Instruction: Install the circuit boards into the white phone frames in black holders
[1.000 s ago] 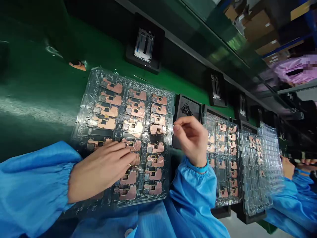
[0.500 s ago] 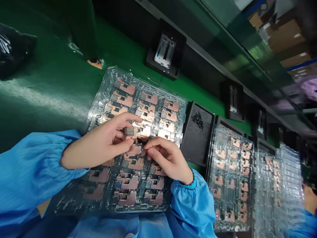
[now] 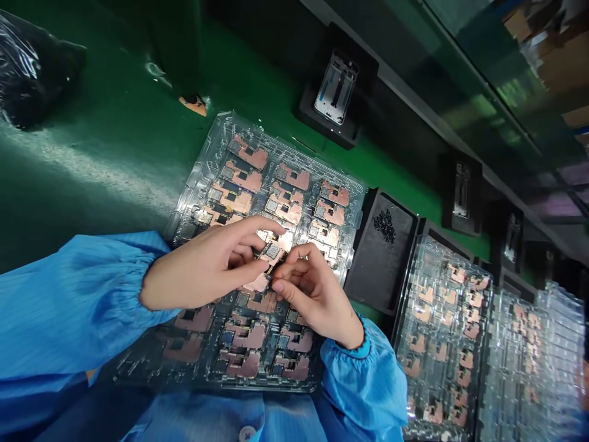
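Observation:
My left hand (image 3: 207,264) and my right hand (image 3: 313,301) meet above a clear plastic tray (image 3: 294,150). Between their fingers is a small circuit board (image 3: 272,252) with a metal shield and a copper-coloured film. Its lower end is partly hidden by my fingers. The tray holds several rows of similar copper-covered circuit boards (image 3: 243,153). Some of the boards lie under my hands and are hidden.
A black tray (image 3: 368,276) with a heap of small black parts (image 3: 384,225) sits next to the clear tray. Stacked clear trays of boards (image 3: 442,344) stand to the right. Phone frame (image 3: 335,89) rests in a black holder on the green bench (image 3: 92,202).
A second ago my hands were apart, the left on the boards and the right raised. Now they are together, lifted over the tray, holding the small board. The view has shifted.

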Demonstrator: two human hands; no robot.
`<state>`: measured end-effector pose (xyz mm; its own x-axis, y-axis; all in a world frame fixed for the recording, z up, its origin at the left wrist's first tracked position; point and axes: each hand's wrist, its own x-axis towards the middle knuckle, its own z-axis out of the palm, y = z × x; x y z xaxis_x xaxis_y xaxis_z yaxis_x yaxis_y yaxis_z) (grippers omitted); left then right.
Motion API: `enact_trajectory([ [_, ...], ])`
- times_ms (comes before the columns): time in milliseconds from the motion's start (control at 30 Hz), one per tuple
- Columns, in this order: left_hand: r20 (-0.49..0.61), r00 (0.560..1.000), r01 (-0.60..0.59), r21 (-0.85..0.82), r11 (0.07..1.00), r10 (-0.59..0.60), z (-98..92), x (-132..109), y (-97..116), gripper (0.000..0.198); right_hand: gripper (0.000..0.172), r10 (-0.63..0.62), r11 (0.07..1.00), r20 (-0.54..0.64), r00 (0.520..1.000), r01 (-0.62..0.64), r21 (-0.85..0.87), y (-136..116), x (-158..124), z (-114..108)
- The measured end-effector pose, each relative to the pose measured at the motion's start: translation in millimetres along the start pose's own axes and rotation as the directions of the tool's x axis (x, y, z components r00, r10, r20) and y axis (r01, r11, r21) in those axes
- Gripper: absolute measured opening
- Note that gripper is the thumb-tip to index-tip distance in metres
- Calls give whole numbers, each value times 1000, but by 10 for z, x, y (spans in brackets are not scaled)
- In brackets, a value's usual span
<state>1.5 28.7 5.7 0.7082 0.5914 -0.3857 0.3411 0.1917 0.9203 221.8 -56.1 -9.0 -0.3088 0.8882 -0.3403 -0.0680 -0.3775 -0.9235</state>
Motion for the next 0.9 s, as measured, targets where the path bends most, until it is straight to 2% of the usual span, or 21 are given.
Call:
enact_trajectory([
  [300,19,999,29,-36,999,-29,20,5,-61,48,31,66,998,-26,997,-66,13,-19,-3,-31],
  [567,11,1000,-11,-51,999,12,22,14,-61,45,28,116,985,1,993,-115,129,-9,4,-36],
  [900,27,999,-31,-67,997,33,29,27,-62,45,31,102,993,-40,994,-99,56,-17,12,1],
])
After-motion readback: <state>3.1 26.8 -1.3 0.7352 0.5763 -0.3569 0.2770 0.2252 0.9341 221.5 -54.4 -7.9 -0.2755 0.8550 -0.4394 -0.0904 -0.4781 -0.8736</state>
